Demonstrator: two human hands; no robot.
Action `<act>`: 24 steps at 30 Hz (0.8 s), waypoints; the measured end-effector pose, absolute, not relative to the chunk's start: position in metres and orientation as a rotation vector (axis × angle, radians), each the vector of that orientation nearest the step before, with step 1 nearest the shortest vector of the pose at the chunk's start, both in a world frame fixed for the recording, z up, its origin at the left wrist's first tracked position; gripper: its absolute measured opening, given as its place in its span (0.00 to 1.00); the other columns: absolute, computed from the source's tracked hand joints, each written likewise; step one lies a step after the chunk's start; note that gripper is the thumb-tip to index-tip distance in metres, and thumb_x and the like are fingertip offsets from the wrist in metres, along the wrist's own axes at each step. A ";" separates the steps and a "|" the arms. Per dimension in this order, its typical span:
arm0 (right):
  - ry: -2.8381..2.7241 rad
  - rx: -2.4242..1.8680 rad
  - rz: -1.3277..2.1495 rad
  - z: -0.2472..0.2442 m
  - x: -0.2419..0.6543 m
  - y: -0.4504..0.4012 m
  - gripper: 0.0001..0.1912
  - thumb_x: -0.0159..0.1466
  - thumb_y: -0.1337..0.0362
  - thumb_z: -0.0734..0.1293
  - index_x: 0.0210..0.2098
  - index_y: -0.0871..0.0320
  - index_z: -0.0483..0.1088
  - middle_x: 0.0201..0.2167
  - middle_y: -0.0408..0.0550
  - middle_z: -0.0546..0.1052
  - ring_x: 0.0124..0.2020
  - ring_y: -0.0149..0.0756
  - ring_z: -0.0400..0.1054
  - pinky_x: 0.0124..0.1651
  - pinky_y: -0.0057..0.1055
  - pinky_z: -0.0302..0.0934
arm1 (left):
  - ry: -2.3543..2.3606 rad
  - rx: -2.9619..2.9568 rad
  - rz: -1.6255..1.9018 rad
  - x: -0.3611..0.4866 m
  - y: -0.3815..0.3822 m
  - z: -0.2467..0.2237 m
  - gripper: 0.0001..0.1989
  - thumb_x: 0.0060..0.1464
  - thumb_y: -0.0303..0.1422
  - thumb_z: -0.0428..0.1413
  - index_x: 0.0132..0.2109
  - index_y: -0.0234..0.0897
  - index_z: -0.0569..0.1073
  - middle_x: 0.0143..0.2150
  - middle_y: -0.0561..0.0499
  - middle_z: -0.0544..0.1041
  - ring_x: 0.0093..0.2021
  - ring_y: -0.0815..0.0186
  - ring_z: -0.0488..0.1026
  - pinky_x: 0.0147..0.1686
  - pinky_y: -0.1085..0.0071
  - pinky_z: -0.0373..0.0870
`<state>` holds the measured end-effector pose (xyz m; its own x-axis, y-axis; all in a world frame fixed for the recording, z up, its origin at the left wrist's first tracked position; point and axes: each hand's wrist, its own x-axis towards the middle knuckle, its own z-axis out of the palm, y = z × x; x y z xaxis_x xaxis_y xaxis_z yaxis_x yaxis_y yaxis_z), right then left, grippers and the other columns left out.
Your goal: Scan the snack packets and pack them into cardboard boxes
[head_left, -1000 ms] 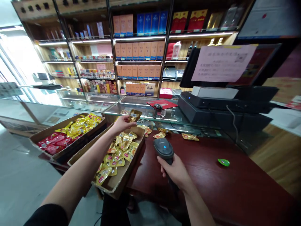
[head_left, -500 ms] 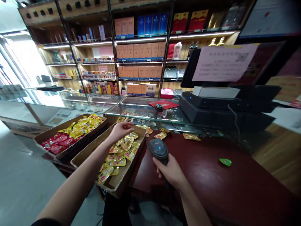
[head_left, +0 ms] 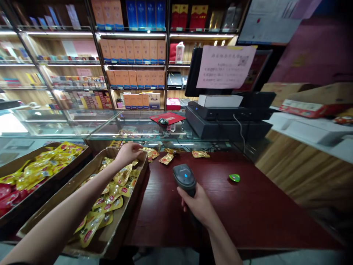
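Note:
My right hand [head_left: 197,202] is wrapped around the handle of a dark handheld barcode scanner [head_left: 184,178], which has a small blue light on top. The scanner is held above the dark red tabletop. My left hand [head_left: 128,152] reaches over the far end of a cardboard box [head_left: 110,243] filled with small gold snack packets [head_left: 110,197]. Its fingers are loosely bent and apart, close to the box's far rim, and I see nothing held in them. Just beyond the rim lie more gold packets [head_left: 166,159] on the table.
A second box to the left holds yellow packets [head_left: 46,162] and red packets [head_left: 16,197]. On the tabletop [head_left: 220,217] lies a small green packet [head_left: 234,178]. Behind are a glass counter, a mouse [head_left: 162,121] on a red mat, a monitor [head_left: 193,73] and stocked shelves.
The view has turned right and tilted down, so boxes and table shift left. My left hand stays over the box's far end; my right hand still holds the scanner.

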<state>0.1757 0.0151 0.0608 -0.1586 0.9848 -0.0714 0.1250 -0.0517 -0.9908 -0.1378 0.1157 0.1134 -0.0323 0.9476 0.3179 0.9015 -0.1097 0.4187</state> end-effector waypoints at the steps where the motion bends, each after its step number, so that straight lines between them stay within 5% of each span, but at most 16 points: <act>1: -1.377 -1.271 1.328 0.058 0.178 0.018 0.20 0.56 0.49 0.71 0.37 0.57 0.65 0.14 0.35 0.70 0.13 0.30 0.63 0.17 0.25 0.58 | 2.042 2.212 0.745 -0.126 0.126 0.115 0.15 0.53 0.39 0.59 0.45 0.39 0.82 0.44 0.45 0.82 0.45 0.56 0.78 0.47 0.66 0.71; 10: -1.275 -1.328 1.309 0.053 0.213 0.029 0.20 0.55 0.48 0.72 0.36 0.56 0.66 0.15 0.36 0.69 0.13 0.31 0.64 0.17 0.27 0.60 | 1.881 2.215 0.121 0.009 0.204 0.060 0.23 0.47 0.41 0.67 0.49 0.35 0.79 0.52 0.34 0.78 0.55 0.44 0.75 0.53 0.58 0.70; 17: -1.282 -1.329 1.297 0.051 0.219 0.023 0.19 0.57 0.51 0.72 0.37 0.56 0.66 0.15 0.35 0.70 0.13 0.29 0.64 0.17 0.25 0.59 | 1.854 1.989 0.342 -0.001 0.194 0.055 0.13 0.45 0.23 0.63 0.41 0.35 0.79 0.44 0.37 0.81 0.51 0.45 0.77 0.51 0.58 0.70; 24: -1.384 -1.234 1.301 0.060 0.193 0.013 0.17 0.59 0.52 0.71 0.37 0.56 0.65 0.15 0.35 0.70 0.13 0.29 0.64 0.17 0.24 0.60 | 1.385 1.220 0.807 -0.047 0.124 0.088 0.11 0.46 0.31 0.67 0.38 0.35 0.76 0.31 0.49 0.80 0.33 0.62 0.80 0.37 0.67 0.77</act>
<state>0.1933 0.0130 0.0596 -0.1537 0.9872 -0.0435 0.1043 -0.0276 -0.9942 -0.0470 0.1242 0.0883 0.0945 0.9571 -0.2739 0.2335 0.2461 0.9407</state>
